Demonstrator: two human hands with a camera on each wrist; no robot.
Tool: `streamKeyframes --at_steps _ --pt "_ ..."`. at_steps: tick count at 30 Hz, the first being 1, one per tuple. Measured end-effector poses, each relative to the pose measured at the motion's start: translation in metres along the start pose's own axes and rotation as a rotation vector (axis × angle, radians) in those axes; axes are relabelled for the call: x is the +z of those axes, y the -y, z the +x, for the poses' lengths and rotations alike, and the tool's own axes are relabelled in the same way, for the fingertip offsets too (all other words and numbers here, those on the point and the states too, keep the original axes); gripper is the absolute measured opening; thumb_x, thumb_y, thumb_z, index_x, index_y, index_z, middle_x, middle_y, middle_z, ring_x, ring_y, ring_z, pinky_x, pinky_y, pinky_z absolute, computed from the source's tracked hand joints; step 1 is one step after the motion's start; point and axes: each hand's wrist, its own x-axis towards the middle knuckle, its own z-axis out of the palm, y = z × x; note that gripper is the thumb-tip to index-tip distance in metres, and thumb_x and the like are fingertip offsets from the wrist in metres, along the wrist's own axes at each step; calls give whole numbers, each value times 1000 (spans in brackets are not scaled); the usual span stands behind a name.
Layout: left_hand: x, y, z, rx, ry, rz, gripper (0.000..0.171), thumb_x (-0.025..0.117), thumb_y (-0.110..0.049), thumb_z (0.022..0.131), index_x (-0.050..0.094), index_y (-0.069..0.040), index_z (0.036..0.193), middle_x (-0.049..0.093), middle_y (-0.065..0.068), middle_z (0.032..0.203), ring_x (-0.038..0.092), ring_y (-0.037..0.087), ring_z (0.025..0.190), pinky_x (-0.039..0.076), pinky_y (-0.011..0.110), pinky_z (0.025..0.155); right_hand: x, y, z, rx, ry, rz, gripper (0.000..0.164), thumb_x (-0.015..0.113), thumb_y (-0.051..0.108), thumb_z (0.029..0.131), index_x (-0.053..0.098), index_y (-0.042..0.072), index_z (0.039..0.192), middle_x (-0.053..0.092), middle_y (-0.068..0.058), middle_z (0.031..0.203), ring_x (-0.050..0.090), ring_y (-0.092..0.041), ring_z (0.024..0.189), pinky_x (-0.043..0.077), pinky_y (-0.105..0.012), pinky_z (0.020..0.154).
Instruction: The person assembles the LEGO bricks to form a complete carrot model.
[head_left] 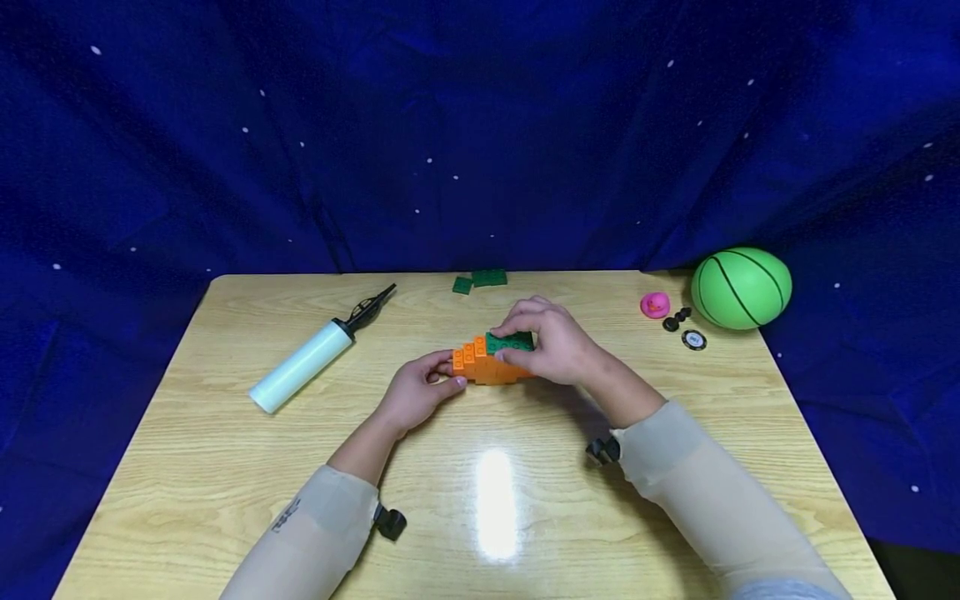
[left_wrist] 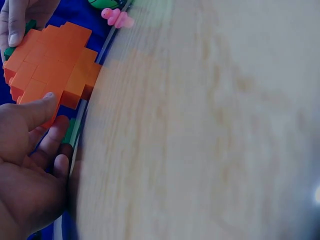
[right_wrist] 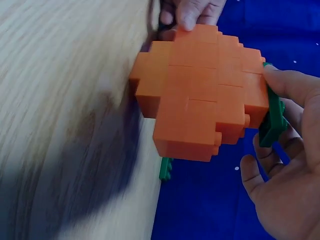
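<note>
A stepped build of orange toy bricks stands upright at the middle of the table. My left hand holds its left end; in the left wrist view the thumb lies across the orange face. At the top of the build is a green studded plate, which my right hand pinches between thumb and fingers. Seen from the right wrist, this green plate tilts along the upper edge of the orange bricks, its thumb-side end right at them.
Two more green plates, a small one and a longer one, lie at the back edge. A pale blue hand pump lies left. Right are a pink duck, a small black object, a poker chip and a green ball.
</note>
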Motion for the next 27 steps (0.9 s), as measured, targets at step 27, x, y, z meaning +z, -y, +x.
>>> streamKeyframes --at_steps 27 --pt "0 -1 0 -17 9 -10 55 79 -24 95 60 -13 145 71 -1 117 59 23 114 45 45 104 6 -20 -20 171 24 70 64 89 32 84 64 14 140 64 -3 137 54 -27 127 48 -54 101"
